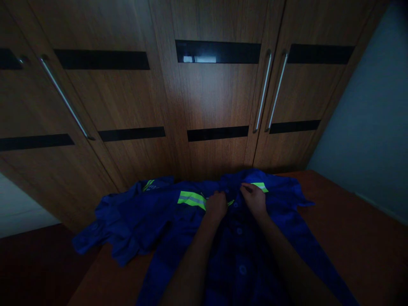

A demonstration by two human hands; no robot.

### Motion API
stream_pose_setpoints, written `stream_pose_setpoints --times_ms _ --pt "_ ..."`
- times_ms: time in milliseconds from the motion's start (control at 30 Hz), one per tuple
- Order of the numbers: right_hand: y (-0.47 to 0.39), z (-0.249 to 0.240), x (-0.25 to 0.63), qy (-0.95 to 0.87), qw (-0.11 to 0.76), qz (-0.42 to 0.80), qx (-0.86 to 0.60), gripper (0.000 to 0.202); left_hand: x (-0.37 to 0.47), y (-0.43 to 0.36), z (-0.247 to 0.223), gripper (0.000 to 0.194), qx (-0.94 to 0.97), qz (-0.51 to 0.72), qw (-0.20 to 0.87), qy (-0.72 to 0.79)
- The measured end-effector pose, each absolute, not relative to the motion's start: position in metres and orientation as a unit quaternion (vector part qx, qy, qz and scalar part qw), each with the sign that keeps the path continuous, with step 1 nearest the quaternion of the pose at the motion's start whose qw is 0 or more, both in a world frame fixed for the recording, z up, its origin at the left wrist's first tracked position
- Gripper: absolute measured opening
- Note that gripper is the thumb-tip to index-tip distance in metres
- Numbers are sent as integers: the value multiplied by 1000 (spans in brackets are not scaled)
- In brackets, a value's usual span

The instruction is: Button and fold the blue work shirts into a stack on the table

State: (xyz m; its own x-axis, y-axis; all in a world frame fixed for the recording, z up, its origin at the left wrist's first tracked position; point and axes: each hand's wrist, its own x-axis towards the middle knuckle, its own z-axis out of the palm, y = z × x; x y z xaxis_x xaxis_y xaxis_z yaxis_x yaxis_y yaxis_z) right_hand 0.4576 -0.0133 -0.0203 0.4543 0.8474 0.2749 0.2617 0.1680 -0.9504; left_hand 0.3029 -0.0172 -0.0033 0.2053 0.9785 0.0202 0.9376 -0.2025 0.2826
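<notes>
A blue work shirt [287,216] with yellow-green reflective strips lies spread out, its row of buttons running down the middle. My left hand [217,205] is closed on the shirt front, just right of the left reflective strip [192,199]. Across the button line, my right hand [254,199] has thumb and fingers pinched together at the other side of the front, near the right strip [260,186]. Whether cloth is between those fingertips is too dark to tell. Below the hands, a button [239,231] shows on the shirt.
Another blue garment [127,216] lies crumpled at the left, partly over the edge of the reddish-brown surface [344,238]. Behind stands a wooden wardrobe [216,93] with long metal handles [263,91]. A pale wall [366,127] rises at the right.
</notes>
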Motion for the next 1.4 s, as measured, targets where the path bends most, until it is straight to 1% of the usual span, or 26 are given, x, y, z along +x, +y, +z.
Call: stream_pose_setpoints --times_ms 200,400,533,600,667,767,867,1000,1133,1267,1400 --pt "-12 -26 456 -412 614 351 -574 31 318 7 -3 24 764 111 129 623" --pt "-13 -21 457 -371 630 477 -487 24 326 19 -10 24 735 173 169 634" --pt "-14 -11 455 -345 651 519 -434 25 321 23 -11 12 699 253 216 633" --pt "-15 -6 454 -334 662 531 -409 24 316 24 -8 6 680 313 245 617" --pt "-17 -1 453 -325 675 538 -387 24 312 24 -2 4 655 380 283 589" --pt "-19 6 451 -308 696 540 -359 26 306 19 14 10 609 471 349 534" --pt "-22 13 448 -295 713 539 -337 27 303 7 34 17 570 535 402 476" --pt "-27 22 444 -290 727 532 -323 24 302 -11 59 23 530 586 462 403" --pt "-35 33 440 -328 730 518 -301 19 303 -23 77 25 490 615 525 327" --pt "-40 40 438 -386 715 521 -262 20 305 -30 87 20 515 603 510 332" --pt "-43 42 439 -401 704 525 -260 32 306 -33 90 15 530 604 492 335"
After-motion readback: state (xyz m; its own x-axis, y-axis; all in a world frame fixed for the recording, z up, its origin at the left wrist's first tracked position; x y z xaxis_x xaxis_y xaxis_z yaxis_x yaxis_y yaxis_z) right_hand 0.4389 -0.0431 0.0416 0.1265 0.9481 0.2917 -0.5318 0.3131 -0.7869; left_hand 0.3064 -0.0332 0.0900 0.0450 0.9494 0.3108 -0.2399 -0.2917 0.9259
